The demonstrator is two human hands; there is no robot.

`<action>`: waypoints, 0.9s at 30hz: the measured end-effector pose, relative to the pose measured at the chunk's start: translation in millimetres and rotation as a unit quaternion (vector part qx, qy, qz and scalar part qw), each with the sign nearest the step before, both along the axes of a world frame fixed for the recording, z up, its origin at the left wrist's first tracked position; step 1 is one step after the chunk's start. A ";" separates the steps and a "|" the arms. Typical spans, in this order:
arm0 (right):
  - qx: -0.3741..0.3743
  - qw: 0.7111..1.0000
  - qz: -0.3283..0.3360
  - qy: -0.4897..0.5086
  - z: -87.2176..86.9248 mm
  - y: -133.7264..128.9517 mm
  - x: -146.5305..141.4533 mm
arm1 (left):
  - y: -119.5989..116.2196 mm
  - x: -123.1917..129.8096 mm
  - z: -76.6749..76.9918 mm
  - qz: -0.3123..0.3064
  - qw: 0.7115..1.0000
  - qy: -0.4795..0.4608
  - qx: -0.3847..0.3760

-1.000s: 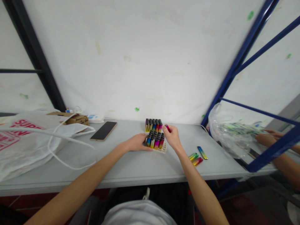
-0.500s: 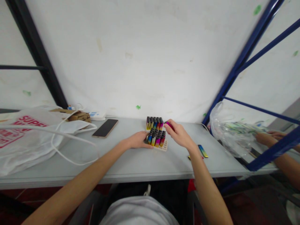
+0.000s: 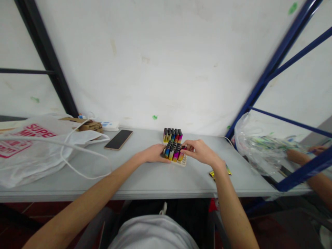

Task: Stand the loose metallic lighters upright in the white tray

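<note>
My left hand [image 3: 155, 154] clasps the left end of the pale tray [image 3: 183, 162], front lighters [image 3: 173, 152] upright in it. My right hand [image 3: 202, 152] pinches one lighter [image 3: 184, 147], mostly hidden, at their right edge. Rear lighters [image 3: 173, 135] stand upright just behind.

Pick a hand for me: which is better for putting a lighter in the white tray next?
Probably the right hand: it seems to pinch a lighter by the white tray, on its bare-slot side. The left hand clasps the opposite side.

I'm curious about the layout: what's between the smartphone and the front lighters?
Past the smartphone, the head view shows grey tabletop, then the left hand against the front lighters.
</note>
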State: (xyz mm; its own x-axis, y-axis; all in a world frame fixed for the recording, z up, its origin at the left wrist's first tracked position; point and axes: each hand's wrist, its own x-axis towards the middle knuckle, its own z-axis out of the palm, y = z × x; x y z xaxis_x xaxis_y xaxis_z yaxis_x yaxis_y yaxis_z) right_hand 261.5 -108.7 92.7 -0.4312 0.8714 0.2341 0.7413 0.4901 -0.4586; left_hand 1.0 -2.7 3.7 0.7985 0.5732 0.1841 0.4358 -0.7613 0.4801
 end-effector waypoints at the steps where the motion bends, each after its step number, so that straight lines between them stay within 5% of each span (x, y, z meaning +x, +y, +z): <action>1: -0.007 1.000 -0.006 0.002 -2.8 2.3 0.1 | 0.0 0.0 -0.1 0.000 1.000 -0.002 0.000; 7: -0.026 0.999 -0.012 -0.020 -12.6 9.9 -1.2 | -0.7 0.0 0.6 0.010 1.000 0.006 0.004; 19: -0.049 0.998 -0.020 -0.017 -4.4 2.7 -2.1 | -2.1 -0.3 2.0 0.006 1.000 0.005 0.003; 23: -0.028 0.999 -0.033 0.012 3.9 -2.7 18.6 | -1.1 -0.3 2.1 -0.008 1.000 0.001 0.009; 27: -0.012 0.993 -0.117 0.020 12.0 -11.4 62.2 | -0.1 -0.3 3.0 -0.004 1.000 0.016 0.004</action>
